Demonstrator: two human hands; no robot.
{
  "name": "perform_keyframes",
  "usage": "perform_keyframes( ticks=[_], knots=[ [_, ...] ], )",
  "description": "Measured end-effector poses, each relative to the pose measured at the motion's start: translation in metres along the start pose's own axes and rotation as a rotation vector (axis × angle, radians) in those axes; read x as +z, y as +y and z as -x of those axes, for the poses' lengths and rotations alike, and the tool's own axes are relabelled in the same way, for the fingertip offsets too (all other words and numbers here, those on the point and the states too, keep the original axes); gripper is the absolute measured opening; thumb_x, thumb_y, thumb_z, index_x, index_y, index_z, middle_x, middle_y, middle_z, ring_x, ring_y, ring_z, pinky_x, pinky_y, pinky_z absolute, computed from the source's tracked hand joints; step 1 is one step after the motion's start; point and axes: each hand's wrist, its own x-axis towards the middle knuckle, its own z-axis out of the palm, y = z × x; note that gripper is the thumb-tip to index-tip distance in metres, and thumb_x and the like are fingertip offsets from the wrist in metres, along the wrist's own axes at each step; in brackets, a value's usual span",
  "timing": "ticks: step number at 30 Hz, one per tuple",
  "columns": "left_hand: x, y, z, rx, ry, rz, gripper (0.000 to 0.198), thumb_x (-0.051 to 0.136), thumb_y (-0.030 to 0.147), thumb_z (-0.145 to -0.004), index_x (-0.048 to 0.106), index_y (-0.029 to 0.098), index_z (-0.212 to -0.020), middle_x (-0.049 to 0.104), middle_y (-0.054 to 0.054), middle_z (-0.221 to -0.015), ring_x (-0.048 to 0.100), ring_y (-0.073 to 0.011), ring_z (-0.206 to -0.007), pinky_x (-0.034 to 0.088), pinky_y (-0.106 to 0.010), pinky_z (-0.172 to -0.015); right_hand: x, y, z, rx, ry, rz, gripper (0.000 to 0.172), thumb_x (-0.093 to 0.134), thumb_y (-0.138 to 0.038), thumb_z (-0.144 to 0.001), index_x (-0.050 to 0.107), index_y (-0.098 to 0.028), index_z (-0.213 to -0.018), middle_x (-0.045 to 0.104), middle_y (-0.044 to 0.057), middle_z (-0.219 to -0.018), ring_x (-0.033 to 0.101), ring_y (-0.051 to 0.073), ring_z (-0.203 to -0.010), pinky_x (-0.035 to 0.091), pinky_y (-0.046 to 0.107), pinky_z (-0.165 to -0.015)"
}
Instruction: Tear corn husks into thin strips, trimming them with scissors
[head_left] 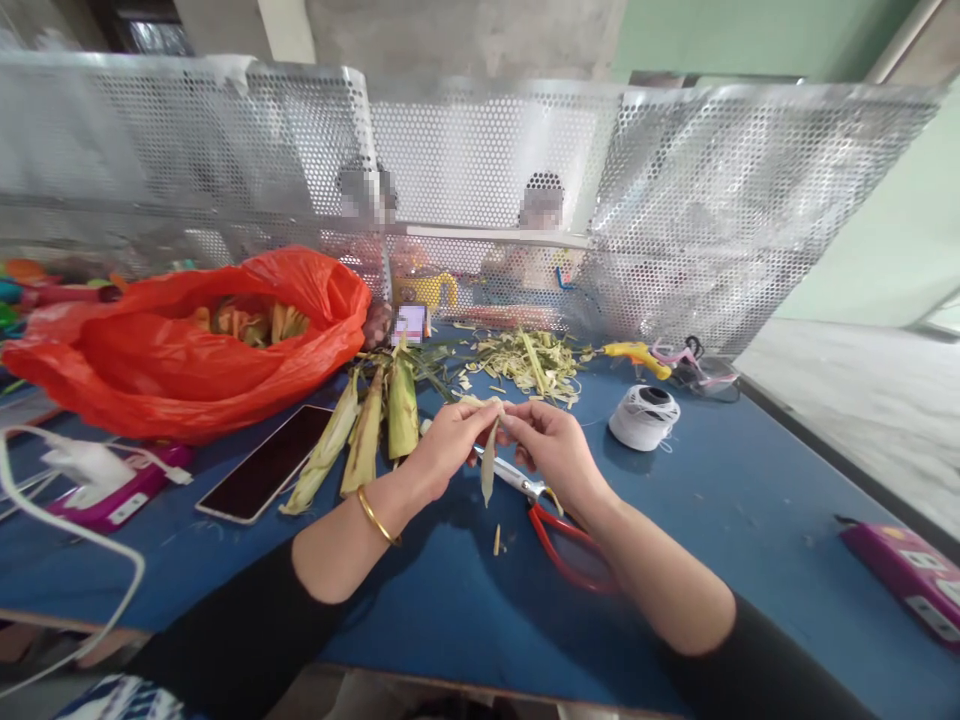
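Observation:
Both hands meet above the middle of the blue table, pinching a pale strip of corn husk (488, 468) that hangs down with its pointed end lowest. My left hand (448, 447), with a gold bangle at the wrist, grips it from the left. My right hand (551, 442) has thumb and fingertips closed on its top from the other side. Under the hands lie scissors (568, 555) with red handles, partly hidden by my right forearm. Left of my hands, several corn husks (367, 430) lie side by side. A small scrap (496, 540) rests nearer me.
A red plastic bag (172, 370) holding husk pieces stands left, beside a phone (266, 465) and a purple power strip (124, 490). Shredded husk (529, 362), a thread spool (645, 418), a yellow glue gun (637, 357) and goggles (701, 372) lie farther back. People sit behind the perforated metal screen (480, 150).

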Motion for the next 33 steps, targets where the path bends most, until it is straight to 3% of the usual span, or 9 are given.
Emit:
perform_keyframes(
  ticks=[3, 5, 11, 14, 19, 23, 26, 30, 33],
  knots=[
    [0.002, 0.0, 0.002, 0.03, -0.031, -0.09, 0.033, 0.06, 0.045, -0.083, 0.069, 0.016, -0.069, 0.064, -0.004, -0.062, 0.055, -0.0128, -0.053, 0.03, -0.022, -0.039, -0.003, -0.002, -0.002, -0.029, 0.078, 0.014, 0.029, 0.068, -0.046, -0.064, 0.064, -0.018, -0.068, 0.051, -0.005, -0.049, 0.04, 0.008, -0.041, 0.03, 0.024, -0.041],
    [0.001, 0.0, 0.001, 0.08, 0.027, -0.147, 0.024, 0.061, 0.038, -0.083, 0.071, 0.017, -0.075, 0.065, -0.003, -0.062, 0.057, -0.0138, -0.054, 0.033, -0.022, -0.042, -0.009, -0.004, -0.005, -0.056, 0.146, 0.028, 0.025, 0.067, -0.043, -0.063, 0.062, -0.018, -0.064, 0.047, -0.006, -0.045, 0.039, 0.009, -0.041, 0.03, 0.024, -0.041],
    [-0.009, -0.001, -0.004, 0.452, 0.471, -0.268, 0.008, 0.066, 0.023, -0.078, 0.071, 0.02, -0.083, 0.071, -0.003, -0.081, 0.064, -0.017, -0.077, 0.048, -0.025, -0.071, -0.028, -0.01, -0.01, -0.271, 0.271, 0.226, 0.021, 0.061, -0.04, -0.072, 0.061, -0.019, -0.066, 0.052, -0.003, -0.051, 0.045, 0.011, -0.047, 0.036, 0.025, -0.047],
    [-0.01, -0.001, -0.005, 0.528, 0.371, -0.31, 0.01, 0.066, 0.024, -0.079, 0.072, 0.021, -0.086, 0.072, -0.005, -0.095, 0.065, -0.0186, -0.09, 0.048, -0.026, -0.08, -0.03, -0.012, -0.008, -0.321, 0.194, 0.285, 0.021, 0.06, -0.039, -0.076, 0.062, -0.019, -0.069, 0.052, -0.003, -0.052, 0.047, 0.011, -0.051, 0.038, 0.025, -0.051],
    [-0.006, 0.0, -0.004, 0.389, 0.128, -0.302, 0.01, 0.069, 0.025, -0.077, 0.074, 0.02, -0.083, 0.074, -0.003, -0.085, 0.066, -0.0181, -0.08, 0.049, -0.027, -0.078, -0.028, -0.012, -0.005, -0.335, 0.08, 0.377, 0.02, 0.059, -0.037, -0.078, 0.064, -0.02, -0.071, 0.054, -0.003, -0.055, 0.047, 0.011, -0.052, 0.036, 0.025, -0.052],
    [-0.005, 0.001, -0.002, 0.308, 0.111, -0.273, 0.009, 0.07, 0.026, -0.075, 0.074, 0.02, -0.072, 0.071, -0.002, -0.069, 0.063, -0.0167, -0.069, 0.047, -0.026, -0.07, -0.027, -0.013, -0.004, -0.395, 0.07, 0.505, 0.016, 0.058, -0.033, -0.079, 0.065, -0.02, -0.073, 0.059, 0.0, -0.063, 0.051, 0.013, -0.06, 0.038, 0.026, -0.056],
    [-0.004, 0.001, 0.0, 0.175, 0.038, -0.124, 0.029, 0.066, 0.039, -0.079, 0.069, 0.017, -0.061, 0.066, -0.003, -0.063, 0.056, -0.0127, -0.056, 0.044, -0.026, -0.061, -0.026, -0.013, -0.004, -0.481, 0.057, 0.544, 0.014, 0.056, -0.028, -0.081, 0.066, -0.021, -0.074, 0.063, 0.001, -0.069, 0.056, 0.015, -0.067, 0.041, 0.026, -0.063],
    [-0.001, -0.001, 0.002, -0.095, -0.093, 0.175, 0.033, 0.074, 0.047, -0.071, 0.069, 0.015, -0.067, 0.064, -0.002, -0.062, 0.049, -0.0085, -0.048, 0.04, -0.024, -0.051, -0.025, -0.011, -0.003, -0.555, -0.046, 0.551, 0.018, 0.05, -0.024, -0.085, 0.068, -0.022, -0.082, 0.066, 0.003, -0.078, 0.06, 0.016, -0.073, 0.044, 0.026, -0.068],
    [0.001, -0.001, 0.003, -0.117, -0.043, 0.225, 0.027, 0.079, 0.04, -0.066, 0.07, 0.014, -0.069, 0.065, -0.002, -0.064, 0.049, -0.0072, -0.049, 0.036, -0.021, -0.047, -0.026, -0.009, -0.003, -0.489, -0.047, 0.557, 0.016, 0.052, -0.025, -0.084, 0.066, -0.022, -0.091, 0.067, 0.002, -0.079, 0.06, 0.015, -0.071, 0.045, 0.026, -0.066]
  ],
)
